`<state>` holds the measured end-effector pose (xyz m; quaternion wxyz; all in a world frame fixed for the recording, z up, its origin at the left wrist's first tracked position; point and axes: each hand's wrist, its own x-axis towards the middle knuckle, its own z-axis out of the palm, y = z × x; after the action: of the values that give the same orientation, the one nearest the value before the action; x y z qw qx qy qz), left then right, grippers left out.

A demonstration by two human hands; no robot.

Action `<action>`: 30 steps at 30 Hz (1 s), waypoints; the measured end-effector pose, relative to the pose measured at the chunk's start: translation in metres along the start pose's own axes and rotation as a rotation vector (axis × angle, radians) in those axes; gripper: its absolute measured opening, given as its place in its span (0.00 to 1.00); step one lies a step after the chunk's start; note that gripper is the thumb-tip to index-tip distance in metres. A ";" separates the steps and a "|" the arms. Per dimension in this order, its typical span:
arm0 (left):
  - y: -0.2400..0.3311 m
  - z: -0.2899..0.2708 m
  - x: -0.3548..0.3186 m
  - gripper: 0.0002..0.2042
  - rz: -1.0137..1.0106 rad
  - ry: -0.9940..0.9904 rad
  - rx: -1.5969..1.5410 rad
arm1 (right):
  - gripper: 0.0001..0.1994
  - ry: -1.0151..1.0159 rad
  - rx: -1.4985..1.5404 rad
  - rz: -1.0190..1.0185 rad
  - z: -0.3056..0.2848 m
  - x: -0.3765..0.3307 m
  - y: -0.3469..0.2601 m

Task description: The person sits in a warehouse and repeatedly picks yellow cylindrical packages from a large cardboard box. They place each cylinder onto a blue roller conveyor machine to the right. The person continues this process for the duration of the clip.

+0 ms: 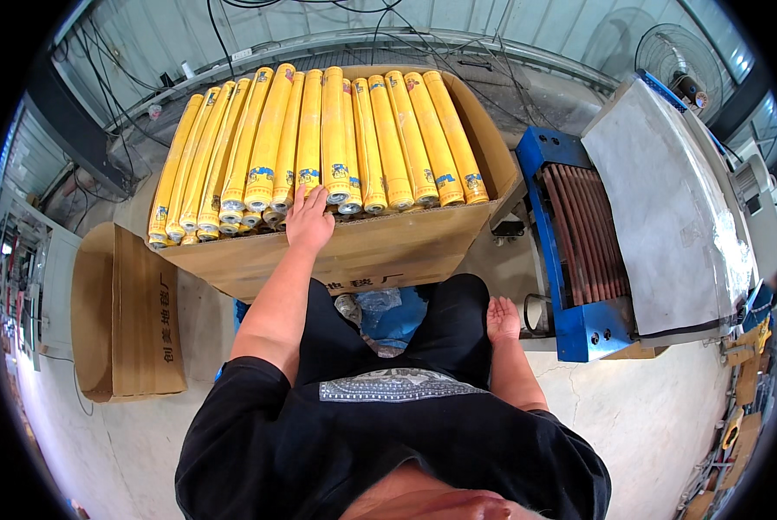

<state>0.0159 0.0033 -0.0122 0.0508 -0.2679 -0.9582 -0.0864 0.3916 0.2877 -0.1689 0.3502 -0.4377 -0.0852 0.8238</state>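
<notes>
Yellow rolls (319, 139) with blue marks fill a brown carton (371, 251).

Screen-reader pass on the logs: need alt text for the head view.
Seen from above, a person's left hand rests on the ends of yellow wrapped rolls packed in an open cardboard box. The right hand hangs open beside a blue roller conveyor.

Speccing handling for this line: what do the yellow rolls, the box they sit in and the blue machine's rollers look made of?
Yellow rolls: glossy film wrap, judging by the sheen; core unclear. Box: brown corrugated cardboard, matte, folded flaps. Rollers: reddish-brown, dull rods, possibly coated metal; cannot tell. The left hand rests on the roll ends.
</notes>
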 end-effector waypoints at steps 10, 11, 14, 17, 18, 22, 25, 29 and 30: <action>0.002 -0.002 -0.001 0.27 0.001 -0.001 0.003 | 0.15 -0.026 0.000 -0.010 -0.001 0.000 0.000; 0.002 -0.003 -0.001 0.27 0.000 -0.008 0.005 | 0.15 -0.025 0.000 -0.009 -0.002 0.001 0.000; 0.002 -0.004 -0.001 0.27 -0.005 -0.023 0.007 | 0.16 -0.024 -0.002 -0.008 -0.002 0.001 0.000; 0.001 -0.003 0.000 0.27 -0.006 -0.024 0.003 | 0.16 -0.022 -0.007 -0.003 -0.002 0.002 0.000; 0.001 -0.003 0.000 0.28 -0.003 -0.020 0.003 | 0.16 -0.020 -0.009 0.000 -0.002 0.003 -0.001; 0.003 -0.005 0.000 0.28 -0.012 -0.032 -0.001 | 0.15 -0.015 -0.006 -0.007 -0.003 0.005 0.000; 0.002 -0.004 -0.001 0.28 -0.014 -0.033 -0.002 | 0.15 -0.015 -0.006 0.005 -0.002 0.005 -0.001; 0.000 -0.002 0.000 0.28 -0.016 -0.031 0.006 | 0.16 -0.017 -0.009 0.005 0.000 0.003 0.000; 0.001 -0.002 0.000 0.28 -0.015 -0.033 0.013 | 0.16 -0.013 -0.009 0.001 -0.001 0.004 -0.001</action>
<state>0.0167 0.0036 -0.0096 0.0362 -0.2620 -0.9614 -0.0763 0.3915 0.2902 -0.1719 0.3473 -0.4338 -0.0910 0.8264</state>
